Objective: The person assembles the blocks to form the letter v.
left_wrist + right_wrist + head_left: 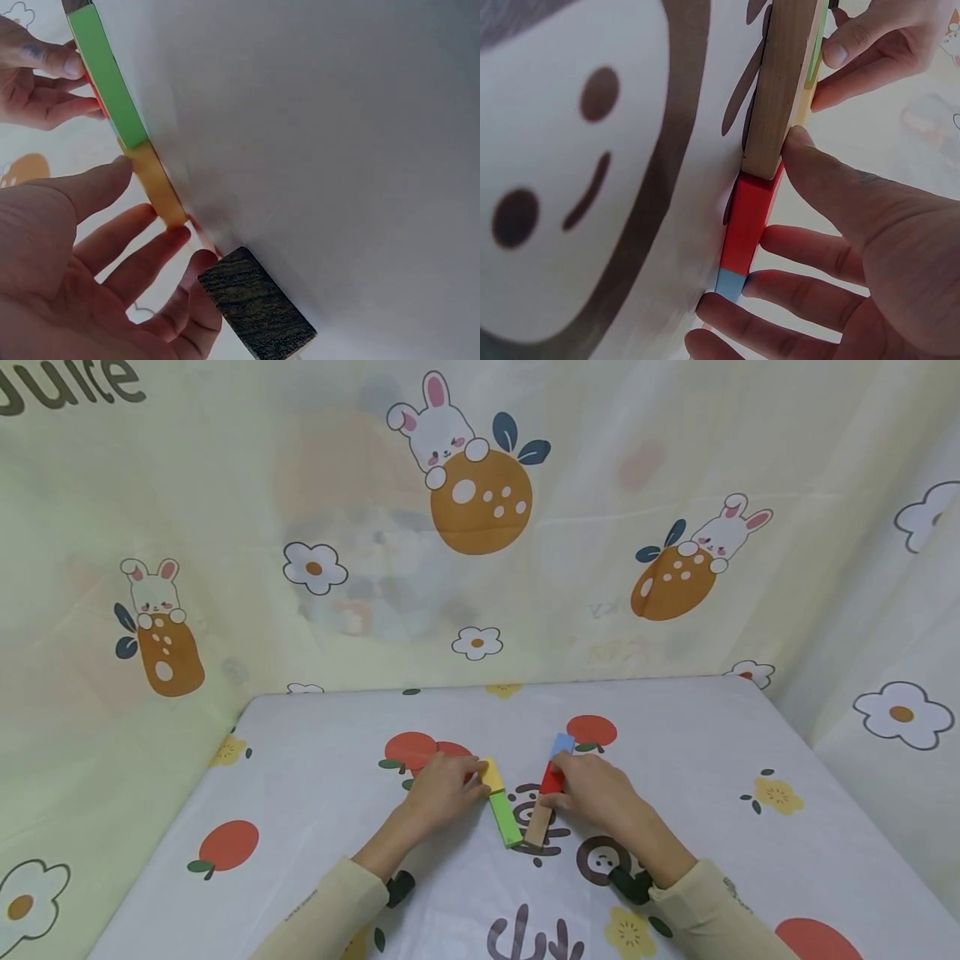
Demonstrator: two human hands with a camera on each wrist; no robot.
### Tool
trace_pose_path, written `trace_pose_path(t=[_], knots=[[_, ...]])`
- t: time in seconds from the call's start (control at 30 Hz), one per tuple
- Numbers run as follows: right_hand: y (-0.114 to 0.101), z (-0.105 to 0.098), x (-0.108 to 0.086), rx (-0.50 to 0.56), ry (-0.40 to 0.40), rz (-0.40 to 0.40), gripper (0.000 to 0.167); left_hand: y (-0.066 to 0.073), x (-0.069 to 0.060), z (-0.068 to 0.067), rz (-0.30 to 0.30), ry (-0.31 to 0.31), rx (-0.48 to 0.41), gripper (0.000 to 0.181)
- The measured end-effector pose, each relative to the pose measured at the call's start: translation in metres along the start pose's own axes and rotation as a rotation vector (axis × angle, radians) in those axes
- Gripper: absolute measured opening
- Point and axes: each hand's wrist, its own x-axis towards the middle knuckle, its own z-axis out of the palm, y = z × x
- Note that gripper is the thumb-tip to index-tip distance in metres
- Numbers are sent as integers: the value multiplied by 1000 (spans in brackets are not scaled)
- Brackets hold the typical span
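A yellow block (pixel 492 776) and a green block (pixel 506 820) lie end to end on the table. To their right is a second slanted row: a blue block (pixel 562 744), a red block (pixel 551 777) and a plain wooden block (pixel 537 827). My left hand (pixel 447 789) touches the yellow block's left side, thumb near the green end, fingertips near the far end. Along the other row's right side rests my right hand (pixel 600 792). Its thumb is at the joint of wood and red, its fingers extended along the red and blue blocks.
A dark, grain-textured block (pixel 255 304) appears beside the left hand's outer fingers; whether they touch it is unclear. The white tablecloth (pixel 322 827) carries printed fruit and flowers. A printed curtain (pixel 585 635) stands behind the table.
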Motion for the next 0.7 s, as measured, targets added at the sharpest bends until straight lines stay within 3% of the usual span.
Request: trace_pose_path(t=[0.33,0.7], knots=[[1,0,0,-9,7,-9,54,1,0,-1,35,12,16,39],[0,-1,1,7,5,-13,52,2,-2,-1,30,10,19,38]])
